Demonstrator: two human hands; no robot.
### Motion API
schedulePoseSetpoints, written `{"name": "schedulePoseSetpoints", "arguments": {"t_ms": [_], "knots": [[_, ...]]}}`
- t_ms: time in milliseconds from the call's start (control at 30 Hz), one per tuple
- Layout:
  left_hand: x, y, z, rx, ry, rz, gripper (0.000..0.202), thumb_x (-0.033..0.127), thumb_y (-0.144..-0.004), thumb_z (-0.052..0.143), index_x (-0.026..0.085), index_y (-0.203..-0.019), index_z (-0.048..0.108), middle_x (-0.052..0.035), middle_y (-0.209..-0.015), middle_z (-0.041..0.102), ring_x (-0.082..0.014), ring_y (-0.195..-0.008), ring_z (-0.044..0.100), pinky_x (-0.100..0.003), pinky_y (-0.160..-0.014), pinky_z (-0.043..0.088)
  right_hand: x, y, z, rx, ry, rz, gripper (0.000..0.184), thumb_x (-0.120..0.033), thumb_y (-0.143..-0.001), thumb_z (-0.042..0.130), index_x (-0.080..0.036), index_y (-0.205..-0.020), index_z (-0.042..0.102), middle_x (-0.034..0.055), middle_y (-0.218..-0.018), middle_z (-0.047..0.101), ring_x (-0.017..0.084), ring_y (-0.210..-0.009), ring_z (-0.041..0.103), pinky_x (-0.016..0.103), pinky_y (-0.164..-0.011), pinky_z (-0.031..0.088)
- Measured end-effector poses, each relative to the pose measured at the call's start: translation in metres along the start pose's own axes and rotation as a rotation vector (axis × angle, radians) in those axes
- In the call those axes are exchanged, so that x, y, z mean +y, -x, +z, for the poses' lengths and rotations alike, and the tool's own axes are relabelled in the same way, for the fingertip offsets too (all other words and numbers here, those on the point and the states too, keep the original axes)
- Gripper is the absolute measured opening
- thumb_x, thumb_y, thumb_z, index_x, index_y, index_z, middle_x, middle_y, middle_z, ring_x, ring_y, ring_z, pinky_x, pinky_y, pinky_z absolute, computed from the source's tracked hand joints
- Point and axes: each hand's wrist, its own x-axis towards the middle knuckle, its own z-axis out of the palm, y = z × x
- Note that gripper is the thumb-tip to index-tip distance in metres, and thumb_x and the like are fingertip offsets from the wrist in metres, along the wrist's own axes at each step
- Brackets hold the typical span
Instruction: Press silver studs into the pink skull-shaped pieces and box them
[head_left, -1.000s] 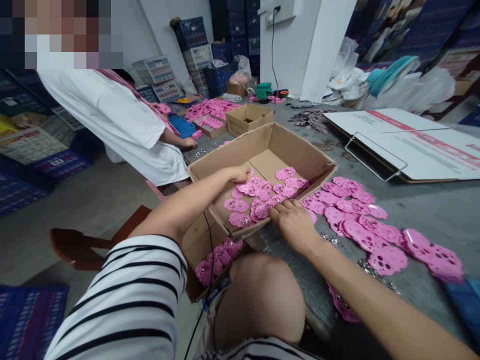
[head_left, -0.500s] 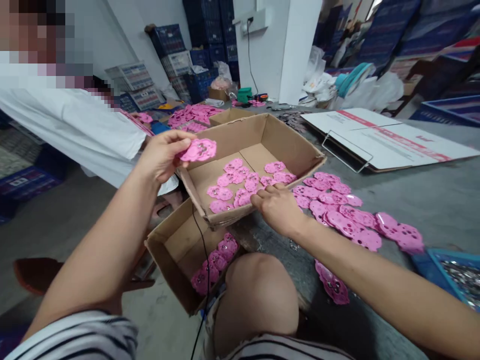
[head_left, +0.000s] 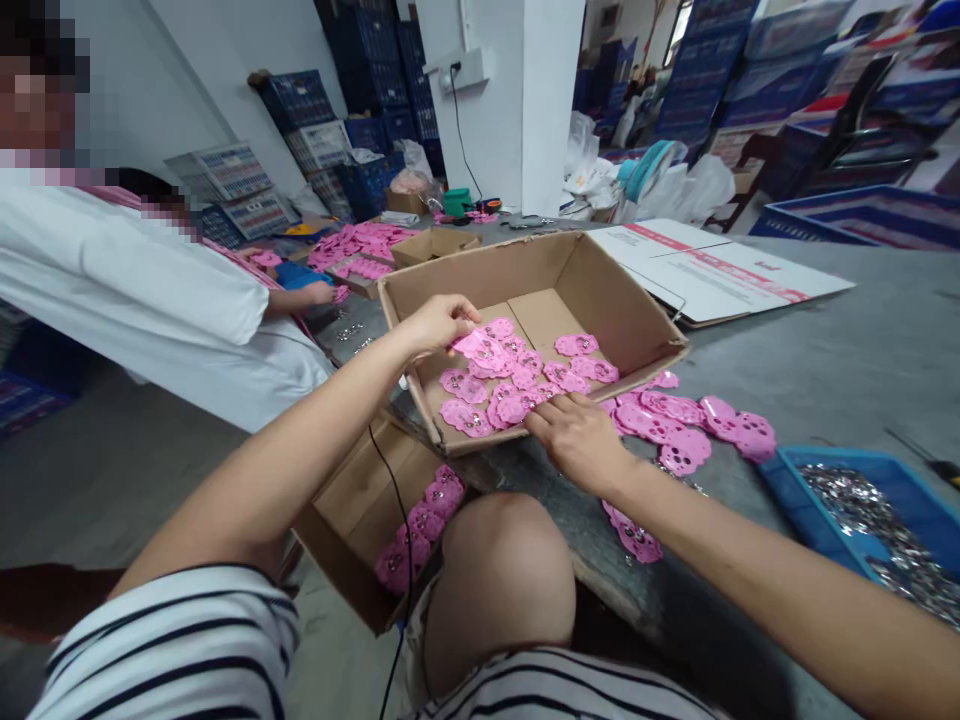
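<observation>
My left hand (head_left: pixel 441 322) reaches over the open cardboard box (head_left: pixel 469 292), pinching a flat pink scalloped piece (head_left: pixel 480 348) with small metal bits in it. More pink pieces (head_left: pixel 576 344) of the same kind lie loose on the box floor. At the near wall of the box, my right hand (head_left: pixel 581 440) has its fingers curled over the rim, close to the pink pieces there; its fingertips are partly hidden. Right of the box, a spread of pink pieces with holes (head_left: pixel 686 450) lies on the table, and another pink piece (head_left: pixel 636 535) sits below my right wrist.
A lower cardboard box (head_left: pixel 352 500) beside my knee holds a row of pink pieces. At right stands a blue tray (head_left: pixel 795 490) of small metal parts. A flattened white carton (head_left: pixel 720 265) lies behind. On the left, a person in white (head_left: pixel 142 270) works near a pink pile (head_left: pixel 360 240).
My left hand has brought its pink piece rightward and down, from the box's left corner to over the pieces inside. The box has shifted right with my right hand at its rim.
</observation>
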Motion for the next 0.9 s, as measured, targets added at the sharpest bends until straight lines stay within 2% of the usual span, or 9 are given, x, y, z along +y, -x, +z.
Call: {"name": "schedulePoseSetpoints", "arguments": {"t_ms": [100, 233, 433, 600, 700, 767, 833, 900], "knots": [[-0.003, -0.010, 0.006, 0.020, -0.012, -0.014, 0.026, -0.011, -0.070, 0.053, 0.015, -0.071, 0.056, 0.0062, -0.050, 0.048, -0.0062, -0.037, 0.041, -0.022, -0.044, 0.035, 0.002, 0.002, -0.001, -0.010, 0.010, -0.002, 0.024, -0.012, -0.094, 0.046, -0.017, -0.086, 0.068, 0.0077, -0.077, 0.067, 0.020, -0.073, 0.050, 0.033, -0.070, 0.026], [-0.007, -0.011, 0.001, 0.049, 0.101, -0.015, 0.031, -0.012, -0.066, 0.052, 0.017, -0.079, 0.055, 0.0082, -0.051, 0.047, -0.0054, -0.038, 0.041, -0.019, -0.043, 0.033, 0.001, -0.007, -0.003, -0.051, 0.003, 0.009, 0.023, -0.012, -0.094, 0.046, -0.016, -0.088, 0.067, 0.0087, -0.079, 0.068, 0.021, -0.075, 0.051, 0.033, -0.069, 0.026], [-0.013, 0.008, 0.003, 0.083, 0.262, 0.042, 0.030, -0.002, -0.063, 0.062, 0.017, -0.084, 0.053, 0.0040, -0.061, 0.060, -0.0071, -0.044, 0.048, -0.019, -0.044, 0.034, -0.009, -0.023, 0.005, -0.164, -0.047, 0.003, 0.023, -0.013, -0.095, 0.044, -0.016, -0.095, 0.067, 0.0104, -0.090, 0.070, 0.022, -0.085, 0.055, 0.033, -0.072, 0.029], [-0.022, 0.024, 0.017, 0.119, 0.423, 0.064, 0.020, 0.009, -0.063, 0.069, 0.016, -0.075, 0.054, 0.0054, -0.055, 0.057, -0.0049, -0.041, 0.045, -0.017, -0.041, 0.034, -0.012, -0.034, 0.015, -0.210, -0.087, 0.043, 0.027, -0.012, -0.095, 0.039, -0.014, -0.101, 0.066, 0.0133, -0.095, 0.070, 0.024, -0.091, 0.058, 0.035, -0.077, 0.033], [-0.026, 0.033, 0.025, 0.110, 0.521, 0.071, 0.019, 0.012, -0.062, 0.071, 0.015, -0.077, 0.060, 0.0046, -0.057, 0.058, -0.0058, -0.046, 0.050, -0.017, -0.045, 0.041, -0.004, -0.038, 0.012, -0.231, -0.155, 0.052, 0.027, -0.009, -0.092, 0.041, -0.010, -0.100, 0.066, 0.0164, -0.094, 0.070, 0.027, -0.096, 0.058, 0.038, -0.080, 0.036], [-0.027, 0.039, 0.032, 0.129, 0.543, 0.109, 0.018, 0.013, -0.064, 0.071, 0.015, -0.081, 0.063, 0.0031, -0.063, 0.062, -0.0065, -0.052, 0.054, -0.018, -0.051, 0.045, 0.006, -0.034, 0.007, -0.182, -0.293, 0.086, 0.023, -0.006, -0.086, 0.047, -0.010, -0.099, 0.066, 0.0162, -0.097, 0.070, 0.027, -0.099, 0.058, 0.038, -0.082, 0.038], [-0.027, 0.045, 0.041, 0.176, 0.488, 0.174, 0.016, 0.015, -0.069, 0.070, 0.016, -0.084, 0.066, 0.0017, -0.069, 0.064, -0.0071, -0.058, 0.057, -0.018, -0.055, 0.047, 0.018, -0.024, 0.000, -0.010, -0.535, 0.217, 0.023, -0.007, -0.084, 0.051, -0.012, -0.101, 0.065, 0.0138, -0.104, 0.069, 0.024, -0.099, 0.058, 0.036, -0.084, 0.041], [-0.026, 0.051, 0.055, 0.217, 0.384, 0.257, 0.014, 0.016, -0.071, 0.070, 0.016, -0.085, 0.067, 0.0003, -0.076, 0.067, -0.0089, -0.066, 0.060, -0.019, -0.061, 0.049, 0.025, -0.011, -0.006, 0.147, -0.862, 0.364, 0.015, -0.017, -0.089, 0.052, -0.014, -0.099, 0.063, 0.0096, -0.101, 0.068, 0.019, -0.089, 0.059, 0.033, -0.077, 0.045]]}}
